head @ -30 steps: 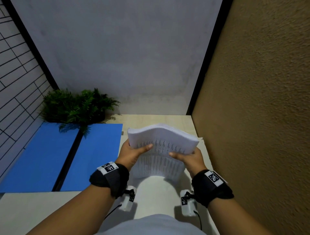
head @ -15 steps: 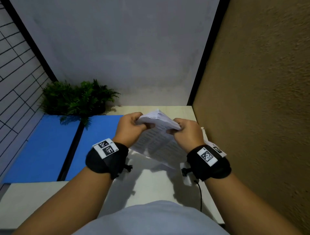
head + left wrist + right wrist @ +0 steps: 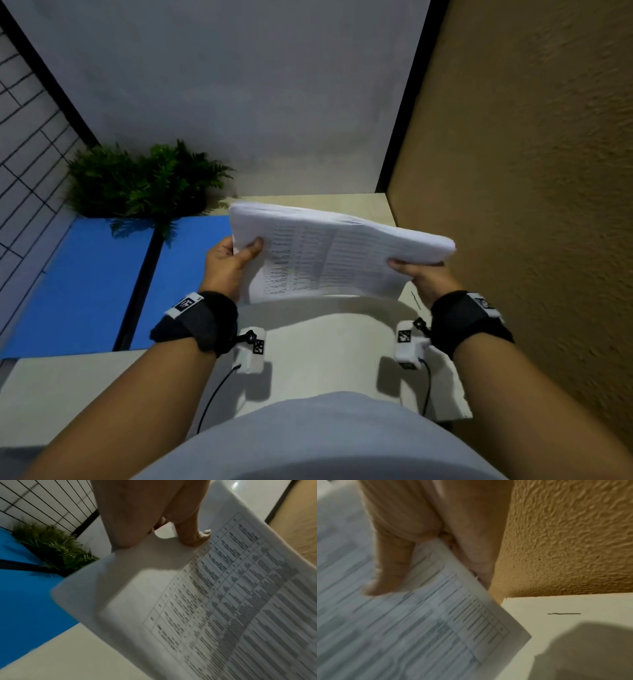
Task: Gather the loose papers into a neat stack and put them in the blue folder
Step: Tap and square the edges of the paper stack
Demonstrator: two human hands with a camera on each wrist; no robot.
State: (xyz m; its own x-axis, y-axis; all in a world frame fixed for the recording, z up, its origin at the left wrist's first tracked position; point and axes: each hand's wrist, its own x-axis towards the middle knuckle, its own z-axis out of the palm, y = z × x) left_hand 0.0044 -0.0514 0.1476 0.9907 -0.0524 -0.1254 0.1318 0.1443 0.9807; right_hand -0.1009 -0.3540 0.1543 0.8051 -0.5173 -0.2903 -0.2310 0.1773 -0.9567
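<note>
I hold a thick stack of printed papers (image 3: pixel 329 253) in the air above the table, tilted with its printed face toward me. My left hand (image 3: pixel 236 260) grips its left edge, thumb on the top sheet (image 3: pixel 197 601). My right hand (image 3: pixel 414 274) grips the right edge, thumb lying on the print (image 3: pixel 419 615). The blue folder (image 3: pixel 85 284) lies open and flat on the table to the left, a dark spine down its middle. The fingers under the stack are hidden.
A green fern plant (image 3: pixel 144 178) sits at the folder's far end. A textured tan wall (image 3: pixel 531 205) stands close on the right, a grey wall behind. The pale table (image 3: pixel 325 349) shows below the stack; a loose white sheet (image 3: pixel 448 387) lies under my right wrist.
Half a second ago both hands were bunched close together at the top of the stack. Now they are spread to its left and right edges, and the stack is held wider and flatter.
</note>
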